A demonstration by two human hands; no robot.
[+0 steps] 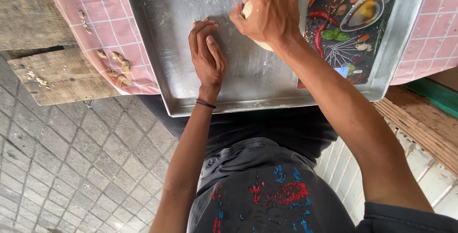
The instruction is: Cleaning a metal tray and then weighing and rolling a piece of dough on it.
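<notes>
A large metal tray [157,37] lies on a pink checked cloth [107,18]. My right hand [267,16] is closed over a pale lump of dough [261,44] near the tray's middle, and most of the dough is hidden under the fingers. My left hand [207,56] rests flat on the tray just left of the dough, fingers together, holding nothing. A thin dark band circles the left wrist.
A cutting board [350,28] printed with spices and herbs lies on the tray's right side. Bits of dough [119,68] are scattered on the cloth at left. A wooden bench [52,73] sits beyond it, above a paved floor [71,166].
</notes>
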